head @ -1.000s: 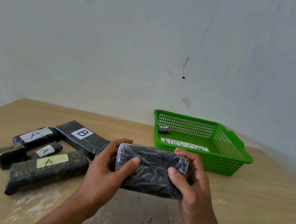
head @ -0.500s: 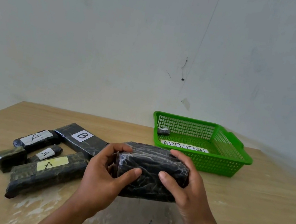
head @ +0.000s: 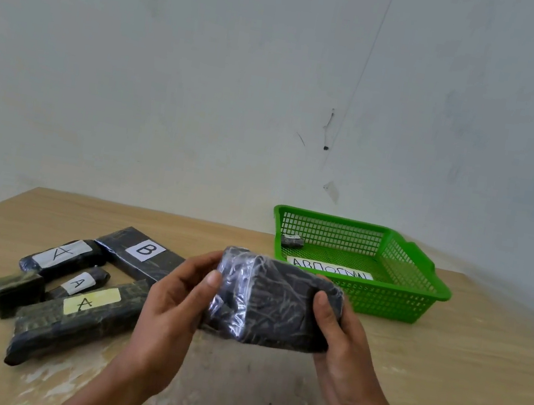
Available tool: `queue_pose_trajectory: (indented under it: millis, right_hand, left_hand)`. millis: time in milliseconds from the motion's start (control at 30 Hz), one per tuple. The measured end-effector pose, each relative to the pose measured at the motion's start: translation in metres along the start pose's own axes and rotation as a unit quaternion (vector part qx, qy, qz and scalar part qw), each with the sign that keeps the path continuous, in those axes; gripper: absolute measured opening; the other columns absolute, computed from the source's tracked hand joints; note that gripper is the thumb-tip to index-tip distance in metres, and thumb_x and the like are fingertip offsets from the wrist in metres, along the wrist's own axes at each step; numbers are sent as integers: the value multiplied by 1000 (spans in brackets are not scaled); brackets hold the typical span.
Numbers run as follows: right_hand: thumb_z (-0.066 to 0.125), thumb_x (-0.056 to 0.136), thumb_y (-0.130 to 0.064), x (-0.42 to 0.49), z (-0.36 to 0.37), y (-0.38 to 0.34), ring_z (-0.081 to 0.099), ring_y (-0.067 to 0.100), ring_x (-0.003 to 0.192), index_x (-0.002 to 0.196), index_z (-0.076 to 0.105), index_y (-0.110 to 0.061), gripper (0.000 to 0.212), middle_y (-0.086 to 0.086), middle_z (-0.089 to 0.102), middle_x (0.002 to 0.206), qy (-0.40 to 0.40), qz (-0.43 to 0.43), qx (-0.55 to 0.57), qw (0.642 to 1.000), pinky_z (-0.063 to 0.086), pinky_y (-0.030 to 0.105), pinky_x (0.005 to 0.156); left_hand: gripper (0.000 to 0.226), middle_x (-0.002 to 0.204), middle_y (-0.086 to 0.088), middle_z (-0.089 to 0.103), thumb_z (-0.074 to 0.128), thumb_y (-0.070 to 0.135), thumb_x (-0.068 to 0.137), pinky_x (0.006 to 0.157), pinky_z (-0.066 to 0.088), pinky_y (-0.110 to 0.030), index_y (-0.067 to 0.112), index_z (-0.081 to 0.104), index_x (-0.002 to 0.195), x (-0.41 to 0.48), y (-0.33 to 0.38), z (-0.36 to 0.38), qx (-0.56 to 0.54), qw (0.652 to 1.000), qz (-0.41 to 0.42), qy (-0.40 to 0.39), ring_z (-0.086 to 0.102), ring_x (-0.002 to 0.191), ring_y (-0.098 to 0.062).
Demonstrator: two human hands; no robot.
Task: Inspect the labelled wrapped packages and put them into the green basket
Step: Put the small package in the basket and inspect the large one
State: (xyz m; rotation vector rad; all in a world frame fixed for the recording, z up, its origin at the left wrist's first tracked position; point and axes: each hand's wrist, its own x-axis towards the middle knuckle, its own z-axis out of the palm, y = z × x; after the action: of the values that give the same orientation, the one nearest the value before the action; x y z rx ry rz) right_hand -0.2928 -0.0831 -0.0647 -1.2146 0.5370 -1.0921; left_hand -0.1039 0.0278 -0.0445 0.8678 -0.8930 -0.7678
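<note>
Fingers (head: pixel 213 280) of the left hand (head: pixel 175 296) and right hand (head: pixel 342 349) are curled round the ends of a dark wrapped package (head: pixel 274 307) above the counter (head: pixel 459 387). Looks like the inspecting step; next it'd go far-right into the green basket (head: pixel 392 306).

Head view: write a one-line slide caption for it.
Left hand and right hand hold a wrapped package above the table; other packages left, green basket right.

Scuffed wooden table (head: pixel 442 367), pale wall (head: pixel 175 67)
</note>
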Motion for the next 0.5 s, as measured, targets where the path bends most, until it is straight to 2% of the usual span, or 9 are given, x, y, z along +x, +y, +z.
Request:
queue_pose_trajectory:
  millis: [67, 133, 233, 300, 333, 367, 400, 433, 500]
  right_hand:
    - [68, 91, -36, 0, 1, 0, 71, 29, 119, 134, 62, -12, 49, 12, 75, 126, -6, 9, 5, 1000, 57, 43, 95]
    - [78, 87, -46, 2, 1, 4, 71, 29, 119, 132, 62, -20, 54, 10, 75, 126, -5, 4, -4, 1000, 55, 48, 99]
    - [87, 63, -71, 3, 2, 11, 73, 28, 115, 124, 59, -35, 76, 6, 77, 121, -2, -6, -35, 999, 58, 54, 96]
    - [78, 73, -71, 2, 4, 14, 75, 27, 110, 118, 57, -42, 57, 6, 76, 120, -11, -12, -68, 998, 60, 58, 93]
    - [70, 82, -64, 1, 5, 15, 76, 21, 106, 119, 55, -44, 44, 7, 73, 121, -3, -24, -99, 995, 63, 55, 88]
    - [63, 88, -56, 1, 7, 16, 76, 14, 102, 120, 54, -44, 36, 6, 68, 122, 11, -46, -134, 990, 65, 45, 81]
    - [60, 90, -54, 0, 8, 16, 75, 10, 99, 122, 54, -42, 34, 6, 64, 121, 26, -75, -162, 984, 65, 36, 76]
    - [60, 92, -59, 0, 8, 15, 74, 11, 102, 122, 55, -40, 36, 8, 63, 122, 28, -104, -175, 979, 64, 33, 77]
    - [64, 87, -73, -3, 5, 15, 68, 23, 117, 124, 60, -34, 54, 14, 58, 131, -2, -151, -201, 968, 63, 40, 90]
  left_hand:
    - [76, 120, -17, 74, 95, 57, 57, 80, 63, -35, 18, 73, 119, 2, 0, 0, -13, 1000, -14, 4, 74, 104, -29]
    - [74, 123, -18, 72, 97, 50, 57, 77, 63, -36, 20, 71, 120, 2, -1, -2, -29, 999, -33, -8, 74, 103, -28]
    - [63, 135, -12, 68, 80, 30, 79, 86, 61, -39, 29, 58, 138, 0, -4, 0, -67, 994, -67, -61, 69, 118, -30]
    - [58, 138, -12, 67, 66, 24, 88, 96, 59, -40, 27, 52, 144, -3, -5, 5, -96, 986, -93, -100, 65, 126, -32]
    - [55, 137, -14, 67, 66, 25, 89, 95, 59, -39, 23, 54, 142, -5, -5, 7, -103, 984, -98, -104, 66, 125, -32]
    - [52, 133, -17, 68, 69, 25, 87, 91, 60, -37, 20, 57, 137, -6, -5, 7, -112, 984, -98, -95, 68, 121, -32]
    - [48, 129, -19, 69, 70, 25, 86, 85, 61, -34, 17, 59, 132, -6, -5, 9, -117, 985, -96, -80, 70, 115, -31]
    - [44, 126, -20, 70, 69, 25, 87, 81, 61, -33, 16, 60, 129, -6, -4, 10, -113, 987, -90, -64, 72, 111, -30]
    - [35, 123, -19, 72, 69, 24, 94, 78, 61, -32, 13, 60, 126, -6, -5, 11, -88, 992, -80, -35, 73, 108, -29]
